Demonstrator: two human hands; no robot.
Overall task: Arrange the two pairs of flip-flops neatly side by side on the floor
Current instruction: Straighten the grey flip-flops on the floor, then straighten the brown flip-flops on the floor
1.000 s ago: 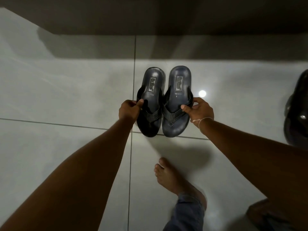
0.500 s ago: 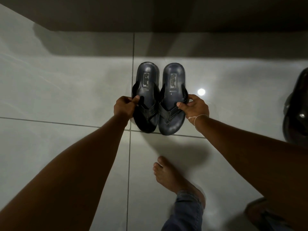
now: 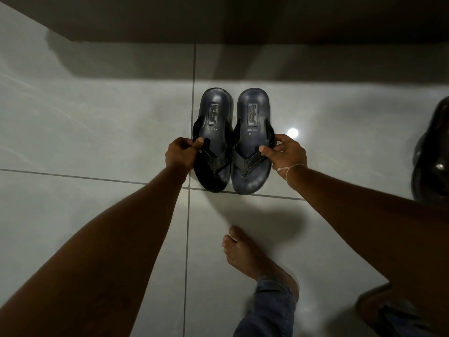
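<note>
While our left hand point(image 3: 181, 155) pinches the outer strap of the left dark navy rubber flip-flop point(image 3: 213, 139) between thumb and curled fingers, our right hand point(image 3: 286, 154) grips the outer strap of the right dark navy rubber flip-flop point(image 3: 252, 142) the same way, thumb on top and fingers tucked beneath. A thin pale thread bracelet point(image 3: 290, 170) circles our right wrist.

Between our two hands the pair sits sole-down on the glossy pale grey tiled floor point(image 3: 97, 132), the two inner edges just beside each other, nearly touching. Their long axes run straight away from us and parallel; the heels with the stamped labels point away from us toward the wall, and the toe ends with the strap posts point back at us, resting at a grout line point(image 3: 73, 176) that passes under our wrists. Another grout line runs lengthwise just left of the left sandal.

Beyond the heels, a dark brown wall base point(image 3: 243, 18) throws a broad shadow across the tiles. Right of our right hand a small bright lamp reflection point(image 3: 292, 132) glints on the floor, and farther right stands a shiny black rounded object point(image 3: 432, 154), well apart from the pair. Nearer us than the hands, our bare foot point(image 3: 250, 256) rests on the tile, a blue denim cuff point(image 3: 269, 305) at the ankle.
</note>
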